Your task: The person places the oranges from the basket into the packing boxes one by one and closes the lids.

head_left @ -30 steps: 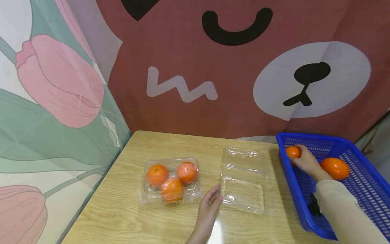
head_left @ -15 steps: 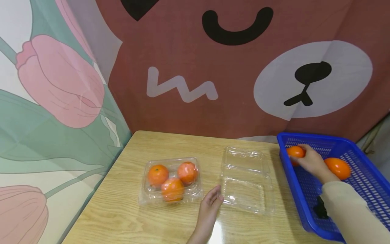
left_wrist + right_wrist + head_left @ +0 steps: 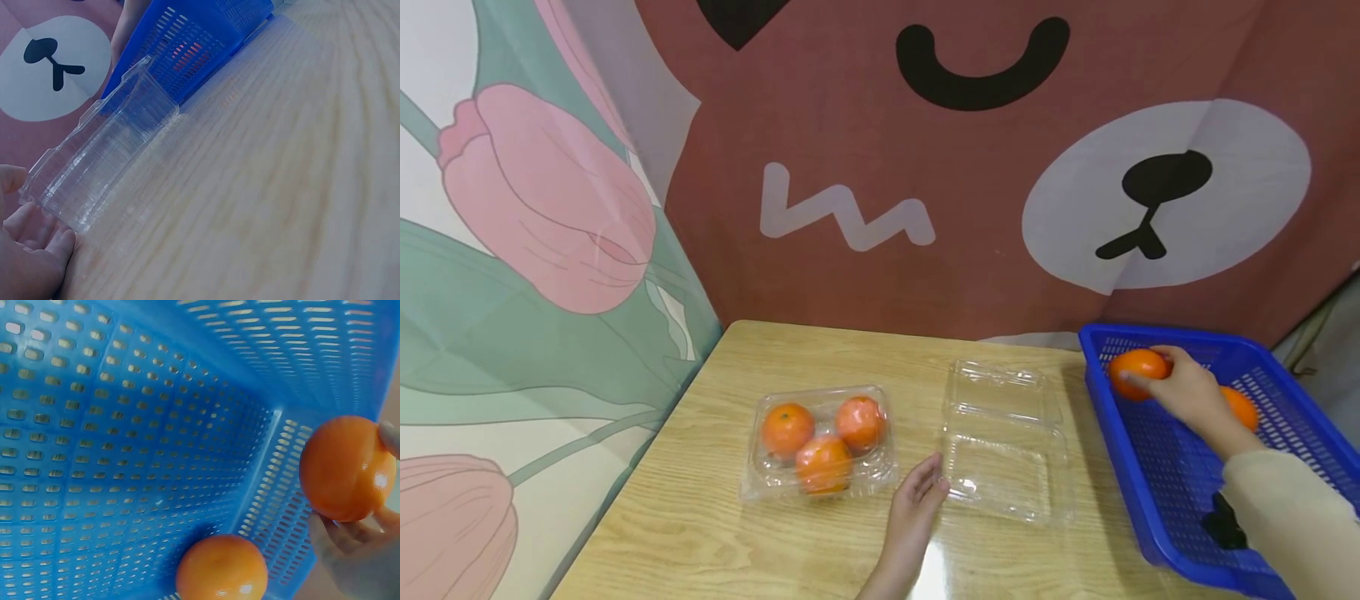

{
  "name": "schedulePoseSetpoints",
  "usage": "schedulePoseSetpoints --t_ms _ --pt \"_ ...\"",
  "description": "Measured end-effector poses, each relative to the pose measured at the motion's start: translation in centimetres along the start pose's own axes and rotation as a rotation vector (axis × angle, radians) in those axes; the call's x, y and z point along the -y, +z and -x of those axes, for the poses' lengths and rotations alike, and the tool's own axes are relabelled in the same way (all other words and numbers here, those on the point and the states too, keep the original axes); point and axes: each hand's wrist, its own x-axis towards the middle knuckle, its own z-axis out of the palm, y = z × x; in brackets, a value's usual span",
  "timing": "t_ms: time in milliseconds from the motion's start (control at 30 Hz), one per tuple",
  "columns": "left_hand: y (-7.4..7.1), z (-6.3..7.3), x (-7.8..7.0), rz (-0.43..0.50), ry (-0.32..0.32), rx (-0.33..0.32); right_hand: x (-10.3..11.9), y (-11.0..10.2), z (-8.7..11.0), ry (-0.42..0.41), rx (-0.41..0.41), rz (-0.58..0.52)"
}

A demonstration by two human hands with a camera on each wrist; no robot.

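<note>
Inside the blue basket (image 3: 1118, 467), near its back left corner, my right hand (image 3: 1191, 390) grips an orange (image 3: 1137, 372) between thumb and fingers. A second orange (image 3: 222, 570) lies on the basket floor in the right wrist view; the hand partly covers it in the head view. On the table, my left hand (image 3: 916, 508) lies with relaxed fingers at the near left edge of an unfolded clear plastic clamshell box (image 3: 1000, 475). In the left wrist view its fingers are at the box's (image 3: 106, 162) corner, seemingly touching it.
Left of the left hand stands another clear clamshell box (image 3: 756, 479) with three oranges (image 3: 823, 465) in it. A small black object (image 3: 1223, 523) lies in the basket near the right sleeve. A printed cloth (image 3: 850, 283) hangs behind the table (image 3: 685, 517).
My right hand has lifted the orange slightly and moved a little to the right with it. More of the small black object shows. The left hand stays in place.
</note>
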Motion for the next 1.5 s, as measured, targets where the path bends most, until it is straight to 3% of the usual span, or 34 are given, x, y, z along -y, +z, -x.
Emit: schedulePoseSetpoints --t_ms 433,567,700,967,1133,1500 --pt "-0.1 -0.2 0.1 -0.005 0.021 -0.016 1.8 -1.6 2.7 -0.012 -0.027 -0.119" --pt "-0.2 -0.2 0.1 -0.003 0.001 -0.013 2.4 -2.1 3.6 -0.023 -0.044 -0.154" --pt "-0.2 -0.2 0.0 -0.006 -0.001 -0.019 2.9 -2.8 4.2 -0.042 -0.036 -0.139" --pt "0.0 -0.1 -0.4 0.007 0.01 -0.024 4.3 -3.7 5.1 -0.025 0.03 -0.174" --pt "0.0 0.0 -0.3 0.019 0.005 -0.022 5.4 -3.8 5.8 -0.005 0.116 -0.231" --pt "0.0 0.2 -0.2 0.019 0.009 -0.01 8.2 -2.8 7.3 0.051 0.255 -0.37"
